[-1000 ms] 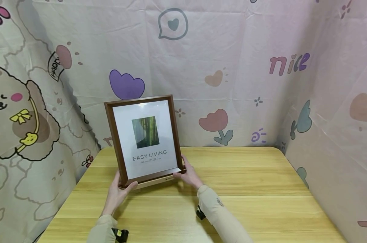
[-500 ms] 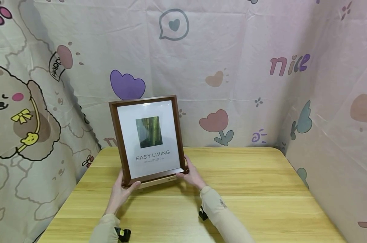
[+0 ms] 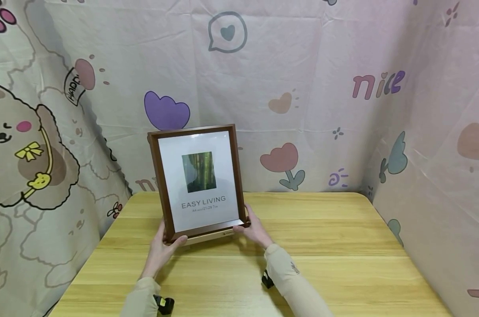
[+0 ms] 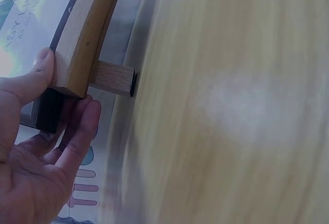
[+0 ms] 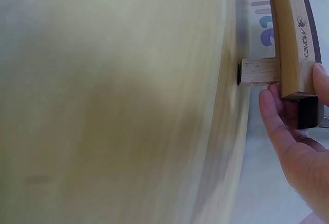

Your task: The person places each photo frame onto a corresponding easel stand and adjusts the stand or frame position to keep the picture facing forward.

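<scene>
A brown picture frame (image 3: 199,198), with a bamboo picture and the words EASY LIVING on its sheet, stands leaning back and slightly skewed. Its bottom edge rests on the light wooden ledge of a small stand (image 3: 209,238). My left hand (image 3: 160,253) grips the lower left corner, thumb in front at the ledge and fingers curled behind. At the lower right corner my right hand (image 3: 258,231) holds on in the same way. Both wrist views show a short wooden foot (image 4: 114,77) with a dark tip below the ledge. The rest of the stand is hidden behind the frame.
The wooden table (image 3: 322,246) extends widely to the right and in front. A patterned cloth (image 3: 239,79) hangs close behind its back edge, with more cloth at both sides. Each wrist carries a small black camera (image 3: 165,304).
The picture frame and the stand have shifted a little to the right, with both hands moving along with them. The grip at both corners looks the same.
</scene>
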A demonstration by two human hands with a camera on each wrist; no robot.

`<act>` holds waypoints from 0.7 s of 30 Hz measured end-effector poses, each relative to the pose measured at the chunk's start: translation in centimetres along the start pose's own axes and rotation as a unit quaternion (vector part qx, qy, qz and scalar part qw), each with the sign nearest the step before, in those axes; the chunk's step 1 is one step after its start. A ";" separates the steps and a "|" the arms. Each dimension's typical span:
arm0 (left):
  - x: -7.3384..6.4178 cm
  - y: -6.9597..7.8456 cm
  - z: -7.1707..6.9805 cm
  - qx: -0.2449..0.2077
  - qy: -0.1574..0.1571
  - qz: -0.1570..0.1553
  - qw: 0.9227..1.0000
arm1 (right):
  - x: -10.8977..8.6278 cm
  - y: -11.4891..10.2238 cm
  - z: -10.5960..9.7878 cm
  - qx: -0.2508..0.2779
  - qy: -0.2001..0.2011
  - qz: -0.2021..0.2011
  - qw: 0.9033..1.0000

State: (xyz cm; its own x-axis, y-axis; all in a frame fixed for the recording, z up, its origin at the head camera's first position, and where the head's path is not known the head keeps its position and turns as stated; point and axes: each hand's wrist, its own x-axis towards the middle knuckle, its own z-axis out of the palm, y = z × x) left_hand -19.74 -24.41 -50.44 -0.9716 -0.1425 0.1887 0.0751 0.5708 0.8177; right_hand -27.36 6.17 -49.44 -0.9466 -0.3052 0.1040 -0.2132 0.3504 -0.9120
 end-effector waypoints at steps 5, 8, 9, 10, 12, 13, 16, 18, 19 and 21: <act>0.1 0.1 0.2 -0.004 -0.006 0.000 1.000 | -0.1 0.2 -0.3 -0.002 0.006 0.006 1.000; 0.2 0.1 0.4 -0.001 -0.006 0.000 1.000 | -0.2 0.2 -0.4 -0.001 0.006 0.012 1.000; 0.2 0.1 0.5 0.000 -0.006 0.001 1.000 | -0.2 0.3 -0.5 -0.004 0.006 0.012 1.000; 0.2 0.2 0.5 0.000 -0.005 0.003 1.000 | -0.3 0.2 -0.5 -0.005 0.006 0.012 1.000; 0.3 0.2 0.6 0.000 -0.003 0.007 1.000 | -0.4 0.2 -0.6 -0.007 0.008 0.014 1.000; 0.3 0.2 0.7 -0.002 -0.002 0.009 1.000 | -0.4 0.2 -0.7 -0.008 0.009 0.016 1.000; 0.3 0.3 0.8 -0.004 -0.004 0.009 1.000 | -0.5 0.3 -0.7 -0.012 0.014 0.019 1.000; 0.3 0.3 0.9 -0.004 -0.004 0.007 1.000 | -0.5 0.4 -0.8 -0.013 0.015 0.021 1.000; 0.3 0.3 0.9 -0.005 -0.006 0.005 1.000 | -0.6 0.4 -0.8 -0.013 0.015 0.022 1.000; 0.3 0.4 1.0 -0.005 -0.009 0.002 1.000 | -0.6 0.4 -0.9 -0.013 0.016 0.020 1.000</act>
State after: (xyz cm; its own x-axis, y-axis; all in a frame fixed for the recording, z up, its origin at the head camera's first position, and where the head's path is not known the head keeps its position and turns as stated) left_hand -20.21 -23.44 -50.61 -0.9751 -0.1259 0.1827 0.0815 0.5624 0.8228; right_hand -27.08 7.31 -49.51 -0.9620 -0.2611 0.0802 -0.1801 0.3856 -0.9049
